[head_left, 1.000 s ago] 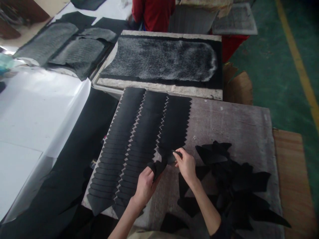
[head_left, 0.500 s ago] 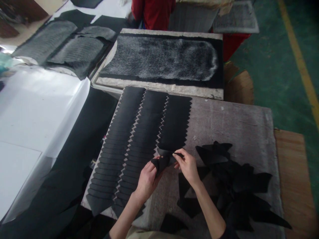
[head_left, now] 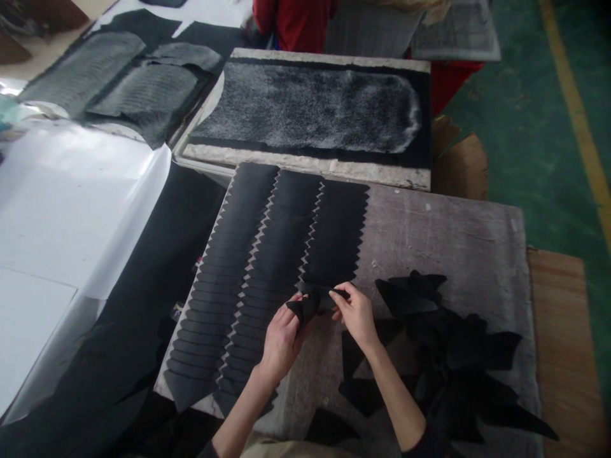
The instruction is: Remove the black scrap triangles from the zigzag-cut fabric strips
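My left hand (head_left: 282,334) is closed on several small black sheet pieces (head_left: 305,308), which look thin and bend over its fingers. With thumb and fingertips, my right hand (head_left: 354,313) pinches the right end of a black piece (head_left: 326,298) at the lower end of the third row. Three rows of overlapping black pieces with pointed ends lie on the board: a left row (head_left: 210,273), a middle row (head_left: 274,254) and a shorter right row (head_left: 338,229). To the right of my right hand is a loose heap of similar black pieces (head_left: 458,356).
The work board (head_left: 443,235) has a grey-brown surface. Beyond it stands a second board bearing a dark, whitish-dusted sheet (head_left: 310,108). White sheeting (head_left: 71,210) and dark material (head_left: 124,305) lie left. A person in red (head_left: 300,25) is at the back. Plywood (head_left: 563,337) edges the right side.
The black piece between my hands has been lowered and lies flatter against the third row's end. My hands have barely moved, and the view has shifted slightly.
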